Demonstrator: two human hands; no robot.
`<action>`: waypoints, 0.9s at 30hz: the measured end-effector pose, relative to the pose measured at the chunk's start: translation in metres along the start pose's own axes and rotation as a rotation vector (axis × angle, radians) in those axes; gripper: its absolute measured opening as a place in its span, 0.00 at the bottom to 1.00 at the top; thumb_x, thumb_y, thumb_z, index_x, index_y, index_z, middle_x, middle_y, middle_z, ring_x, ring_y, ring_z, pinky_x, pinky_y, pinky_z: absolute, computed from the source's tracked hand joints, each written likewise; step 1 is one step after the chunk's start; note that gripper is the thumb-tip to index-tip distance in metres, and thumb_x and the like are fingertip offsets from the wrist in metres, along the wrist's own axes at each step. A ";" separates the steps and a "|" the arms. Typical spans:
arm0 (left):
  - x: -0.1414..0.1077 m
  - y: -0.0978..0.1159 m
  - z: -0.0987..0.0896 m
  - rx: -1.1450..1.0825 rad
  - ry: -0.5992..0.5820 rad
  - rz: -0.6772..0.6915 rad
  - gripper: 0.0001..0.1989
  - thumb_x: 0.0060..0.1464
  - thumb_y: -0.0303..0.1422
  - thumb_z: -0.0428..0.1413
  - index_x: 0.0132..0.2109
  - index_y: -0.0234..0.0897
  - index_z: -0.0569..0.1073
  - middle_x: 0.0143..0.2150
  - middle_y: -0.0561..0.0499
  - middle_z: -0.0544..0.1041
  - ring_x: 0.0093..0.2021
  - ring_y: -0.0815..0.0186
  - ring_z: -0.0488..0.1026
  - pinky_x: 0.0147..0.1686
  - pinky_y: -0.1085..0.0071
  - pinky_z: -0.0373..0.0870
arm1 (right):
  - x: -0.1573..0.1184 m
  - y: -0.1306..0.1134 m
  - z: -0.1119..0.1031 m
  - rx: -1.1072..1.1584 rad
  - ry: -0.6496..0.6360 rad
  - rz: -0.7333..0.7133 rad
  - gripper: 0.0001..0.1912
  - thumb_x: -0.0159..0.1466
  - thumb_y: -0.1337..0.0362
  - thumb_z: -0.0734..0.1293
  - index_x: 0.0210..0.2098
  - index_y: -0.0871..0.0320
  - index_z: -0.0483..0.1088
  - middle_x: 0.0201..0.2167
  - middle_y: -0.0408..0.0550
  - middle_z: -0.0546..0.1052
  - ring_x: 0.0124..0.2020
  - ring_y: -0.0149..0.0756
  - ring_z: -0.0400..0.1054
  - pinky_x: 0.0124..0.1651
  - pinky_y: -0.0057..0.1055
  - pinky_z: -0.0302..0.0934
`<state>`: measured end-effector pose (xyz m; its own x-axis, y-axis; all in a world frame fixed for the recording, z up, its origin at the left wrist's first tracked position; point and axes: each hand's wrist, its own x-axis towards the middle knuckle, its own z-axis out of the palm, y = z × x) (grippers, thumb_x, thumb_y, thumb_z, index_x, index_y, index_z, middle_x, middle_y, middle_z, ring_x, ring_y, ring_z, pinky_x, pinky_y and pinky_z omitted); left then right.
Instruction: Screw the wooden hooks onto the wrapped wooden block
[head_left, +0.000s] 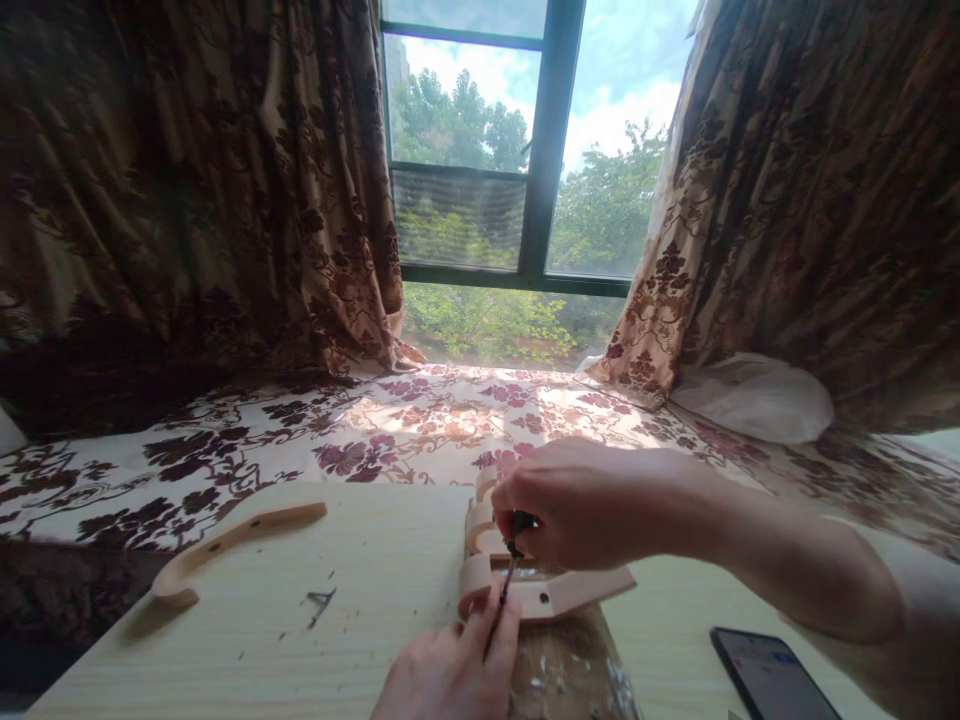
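From my distance, I saw the right hand closed around the screwdriver, its shaft slanting down to the left hand; whether those fingertips gripped it, I could not tell. The curved wooden piece lay crosswise on the worn wooden block, just beyond the left, nearer hand.

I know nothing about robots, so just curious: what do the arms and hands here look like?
They're a person's. The left hand and right hand wear no gloves, and no rings or watch show. The right forearm is bare up to a pale sleeve; the left forearm is out of view.
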<state>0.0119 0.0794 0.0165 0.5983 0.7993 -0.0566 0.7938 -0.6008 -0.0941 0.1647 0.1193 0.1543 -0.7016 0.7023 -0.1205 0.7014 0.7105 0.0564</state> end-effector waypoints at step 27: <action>0.001 0.005 -0.023 0.017 -0.171 0.039 0.35 0.46 0.14 0.40 0.63 0.30 0.52 0.63 0.32 0.52 0.48 0.54 0.73 0.41 0.60 0.72 | 0.002 -0.001 0.010 0.026 0.122 -0.001 0.07 0.56 0.66 0.62 0.32 0.57 0.71 0.27 0.46 0.74 0.26 0.30 0.60 0.26 0.26 0.47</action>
<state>0.0194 0.0769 0.0384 0.6001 0.7667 -0.2282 0.7677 -0.6322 -0.1052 0.1644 0.1194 0.1443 -0.7114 0.7028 0.0015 0.7025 0.7110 0.0309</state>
